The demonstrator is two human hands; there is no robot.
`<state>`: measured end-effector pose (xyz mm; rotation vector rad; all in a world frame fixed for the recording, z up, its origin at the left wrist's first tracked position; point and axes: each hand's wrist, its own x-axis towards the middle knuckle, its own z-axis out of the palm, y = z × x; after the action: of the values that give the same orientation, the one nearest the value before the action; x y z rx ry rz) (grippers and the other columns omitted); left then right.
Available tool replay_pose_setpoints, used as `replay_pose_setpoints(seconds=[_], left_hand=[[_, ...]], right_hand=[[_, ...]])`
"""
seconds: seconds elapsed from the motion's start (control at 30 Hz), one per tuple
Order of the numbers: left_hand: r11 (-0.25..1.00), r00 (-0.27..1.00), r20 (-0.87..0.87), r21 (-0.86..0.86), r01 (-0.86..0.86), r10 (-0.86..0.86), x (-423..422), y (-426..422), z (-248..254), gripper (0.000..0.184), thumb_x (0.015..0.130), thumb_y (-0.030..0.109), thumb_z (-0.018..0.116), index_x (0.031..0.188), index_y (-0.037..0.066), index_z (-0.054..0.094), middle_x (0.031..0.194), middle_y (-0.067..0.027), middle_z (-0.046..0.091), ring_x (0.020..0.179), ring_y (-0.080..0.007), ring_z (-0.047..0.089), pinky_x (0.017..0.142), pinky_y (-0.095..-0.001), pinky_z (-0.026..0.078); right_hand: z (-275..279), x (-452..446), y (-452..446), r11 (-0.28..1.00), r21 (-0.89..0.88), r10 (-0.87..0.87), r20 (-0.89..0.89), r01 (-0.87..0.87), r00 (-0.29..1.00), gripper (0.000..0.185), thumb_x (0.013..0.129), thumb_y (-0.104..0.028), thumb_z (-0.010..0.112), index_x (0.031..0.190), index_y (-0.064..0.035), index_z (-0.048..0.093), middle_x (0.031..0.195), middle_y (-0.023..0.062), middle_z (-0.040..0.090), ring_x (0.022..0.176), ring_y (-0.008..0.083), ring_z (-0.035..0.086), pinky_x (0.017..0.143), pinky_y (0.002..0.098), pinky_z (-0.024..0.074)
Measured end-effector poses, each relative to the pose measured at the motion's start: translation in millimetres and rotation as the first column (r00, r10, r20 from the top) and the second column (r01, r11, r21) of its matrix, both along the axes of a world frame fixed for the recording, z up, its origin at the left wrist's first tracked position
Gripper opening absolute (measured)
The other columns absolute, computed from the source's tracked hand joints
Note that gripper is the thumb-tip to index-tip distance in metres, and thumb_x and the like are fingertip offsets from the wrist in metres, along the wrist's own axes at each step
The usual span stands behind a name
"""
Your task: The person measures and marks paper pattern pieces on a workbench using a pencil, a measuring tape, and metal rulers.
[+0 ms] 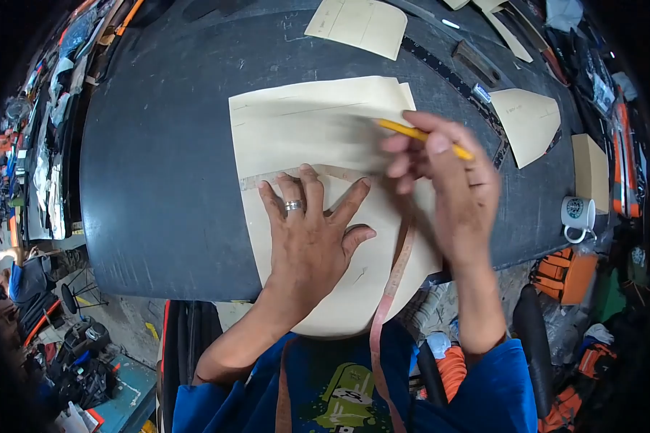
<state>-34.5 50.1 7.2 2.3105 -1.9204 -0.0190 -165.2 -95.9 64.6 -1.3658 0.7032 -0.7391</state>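
My left hand (307, 231) lies flat with fingers spread, pressing a tape measure (256, 180) across a large sheet of pattern paper (267, 137). The tape runs sideways under the fingertips; a pinkish length (388, 296) of it hangs over the paper's near edge and down my front. Above the right side of the paper, my right hand (448, 173) is raised and slightly blurred, gripping a yellow pencil (412, 131) whose tip points left. Faint pencil lines cross the upper part of the paper.
Cut paper pieces lie at the back (357, 25) and right (531, 123). A black metal square ruler (448, 76) sits between them, near a small blue-and-white item (481, 92). A white mug (578, 216) stands at the right edge. Cluttered shelves (47, 137) line the left.
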Motion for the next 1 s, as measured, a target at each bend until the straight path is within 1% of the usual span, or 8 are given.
replay_pose_setpoints(seconds=[0.03,0.13,0.2,0.23,0.37,0.57,0.9,1.0], left_hand=[[1.000,1.000,0.011,-0.004,0.002,-0.002,1.2,-1.3,0.6,0.066,0.116,0.064,0.049,0.173,0.032,0.056,0.158,-0.0391,0.051,0.138,-0.0624,0.053,0.120,-0.0845,0.036],[1.000,0.999,0.039,-0.007,0.018,-0.018,2.1,-2.6,-0.4,0.066,0.116,0.065,0.049,0.173,0.032,0.055,0.158,-0.0391,0.051,0.138,-0.0624,0.053,0.120,-0.0846,0.036],[1.000,0.999,0.051,0.006,0.017,-0.017,2.2,0.0,-2.7,0.067,0.116,0.065,0.049,0.174,0.032,0.054,0.158,-0.0391,0.051,0.138,-0.0625,0.053,0.119,-0.0847,0.036],[1.000,0.999,0.048,0.007,0.019,-0.019,2.0,1.6,-3.6,0.067,0.116,0.065,0.049,0.174,0.032,0.054,0.158,-0.0391,0.051,0.138,-0.0625,0.053,0.119,-0.0847,0.036],[1.000,0.999,0.037,-0.012,0.021,-0.020,2.8,0.2,-5.2,0.066,0.116,0.065,0.049,0.173,0.032,0.054,0.158,-0.0389,0.050,0.138,-0.0630,0.053,0.119,-0.0850,0.036],[1.000,0.998,0.064,0.010,0.017,-0.018,3.3,0.5,-4.7,0.067,0.117,0.069,0.044,0.173,0.035,0.056,0.158,-0.0420,0.049,0.136,-0.0659,0.056,0.119,-0.0835,0.038],[1.000,0.999,-0.040,-0.018,0.011,-0.012,3.5,7.1,0.2,0.063,0.116,0.060,0.052,0.170,0.029,0.058,0.154,-0.0371,0.050,0.132,-0.0591,0.052,0.117,-0.0832,0.037],[0.998,0.999,-0.014,-0.050,0.034,-0.035,10.2,3.1,1.4,0.061,0.117,0.054,0.055,0.172,0.027,0.055,0.151,-0.0330,0.050,0.127,-0.0521,0.053,0.113,-0.0738,0.042]], right_hand=[[-2.8,11.0,8.3,0.977,0.187,-0.145,0.212,0.105,0.967,0.031,0.119,-0.022,0.066,0.139,0.0003,0.075,0.115,0.0157,0.080,0.092,0.0162,0.071,0.081,0.0303,0.0574],[-39.0,26.4,20.7,0.914,0.379,-0.246,0.232,0.145,0.941,0.032,0.120,-0.019,0.065,0.144,0.0015,0.068,0.116,0.0139,0.077,0.094,0.0154,0.069,0.082,0.0294,0.0571],[-60.4,23.9,16.6,0.948,0.157,-0.288,0.040,0.278,0.957,0.026,0.120,-0.020,0.065,0.134,0.0008,0.072,0.108,0.0098,0.075,0.090,0.0127,0.065,0.080,0.0279,0.0549],[-63.9,21.4,15.5,0.947,0.158,-0.289,0.037,0.280,0.957,0.026,0.120,-0.020,0.065,0.134,0.0008,0.072,0.108,0.0098,0.075,0.090,0.0127,0.065,0.080,0.0279,0.0549],[-68.6,9.1,5.9,0.955,-0.192,-0.267,-0.220,0.227,0.938,0.024,0.120,-0.022,0.066,0.129,-0.0006,0.074,0.100,0.0071,0.074,0.083,0.0101,0.061,0.075,0.0255,0.0518],[-78.5,4.8,3.5,0.948,-0.214,-0.285,-0.237,0.236,0.929,0.026,0.121,-0.024,0.064,0.127,-0.0020,0.076,0.095,0.0053,0.074,0.075,0.0084,0.056,0.069,0.0230,0.0475],[-75.4,7.5,4.7,0.960,-0.072,-0.276,-0.105,0.270,0.955,0.026,0.121,-0.028,0.064,0.123,-0.0048,0.077,0.095,0.0044,0.075,0.072,0.0061,0.055,0.064,0.0214,0.0441],[-75.3,11.3,-2.9,0.955,-0.055,-0.294,-0.058,0.291,0.954,0.026,0.121,-0.028,0.064,0.121,-0.0054,0.077,0.095,0.0037,0.075,0.071,0.0056,0.054,0.064,0.0212,0.0434]])
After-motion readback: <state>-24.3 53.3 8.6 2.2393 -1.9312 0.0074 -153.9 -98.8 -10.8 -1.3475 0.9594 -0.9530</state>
